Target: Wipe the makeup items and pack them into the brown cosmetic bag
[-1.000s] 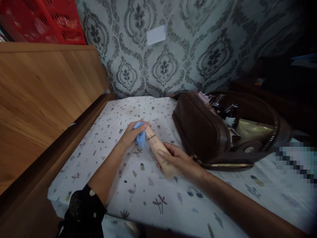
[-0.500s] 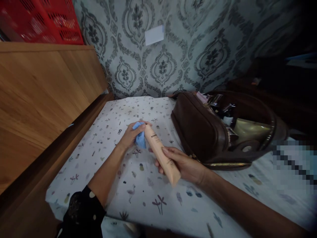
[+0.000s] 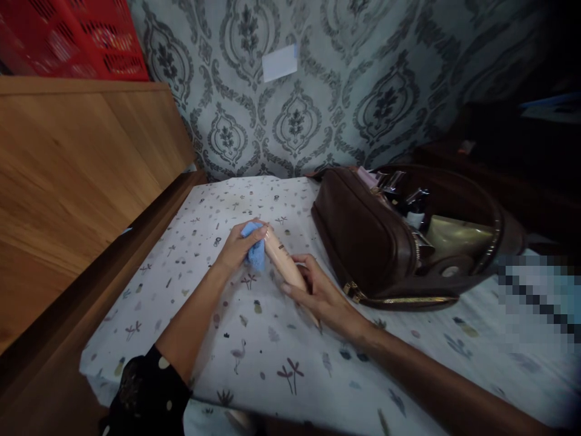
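Observation:
A peach-coloured squeeze tube (image 3: 284, 259) slants above the patterned sheet, its far end up toward the left. My right hand (image 3: 318, 290) is closed around its lower part, the thumb lying across the near side and hiding most of the print. My left hand (image 3: 236, 245) grips a crumpled light blue cloth (image 3: 255, 245) and presses it against the tube's far end. Just right of my hands stands a dark brown zip bag (image 3: 363, 236), open at the top.
Inside the bag are a gold pouch (image 3: 458, 239) and several small bottles. A wooden cabinet (image 3: 91, 163) with a red plastic basket (image 3: 104, 42) on it borders the left. Patterned wallpaper (image 3: 295, 121) rises behind the white printed sheet (image 3: 218, 357).
The tube has been turned about its length, so its printed face no longer shows fully. My right hand's grip has shifted, thumb now on the near side. The blue cloth stays at the far end.

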A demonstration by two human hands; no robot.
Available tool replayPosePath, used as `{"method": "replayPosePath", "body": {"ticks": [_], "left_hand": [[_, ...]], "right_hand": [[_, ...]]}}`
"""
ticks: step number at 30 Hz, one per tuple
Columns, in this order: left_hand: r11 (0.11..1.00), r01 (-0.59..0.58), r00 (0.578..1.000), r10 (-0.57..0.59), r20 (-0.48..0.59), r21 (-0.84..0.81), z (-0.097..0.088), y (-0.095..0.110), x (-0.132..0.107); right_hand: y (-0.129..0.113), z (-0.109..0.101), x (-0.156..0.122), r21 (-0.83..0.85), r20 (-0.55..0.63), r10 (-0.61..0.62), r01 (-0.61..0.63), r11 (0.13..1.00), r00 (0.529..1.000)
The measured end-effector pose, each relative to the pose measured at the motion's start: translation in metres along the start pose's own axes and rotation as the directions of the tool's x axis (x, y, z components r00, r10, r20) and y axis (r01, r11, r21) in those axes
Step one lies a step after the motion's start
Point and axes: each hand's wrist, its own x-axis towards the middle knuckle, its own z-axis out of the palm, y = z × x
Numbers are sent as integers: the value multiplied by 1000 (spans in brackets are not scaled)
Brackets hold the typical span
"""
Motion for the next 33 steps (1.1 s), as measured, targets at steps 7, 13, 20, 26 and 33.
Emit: {"method": "replayPosePath", "body": {"ticks": [7,13,20,26,33], "left_hand": [[984,65,997,-70,-25,-168,8,-9,-4],[968,106,994,-94,62,-228,14,-4,-10],[966,126,991,-115,64,-227,16,0,-11],[963,85,993,-104,-62,-257,15,-5,-8],[927,139,990,-130,50,-348,23,-12,-13]], "right_hand": [[-3,-1,0,459,183,101,-175,871,978],[-9,-3,-1,611,387,113,-347,712,915],[-2,-2,1,403,268,112,-217,889,957],[2,2,-1,-134,-16,-64,61,989,998],[-8,5,-4,132,53,-30,23,991,998]]}}
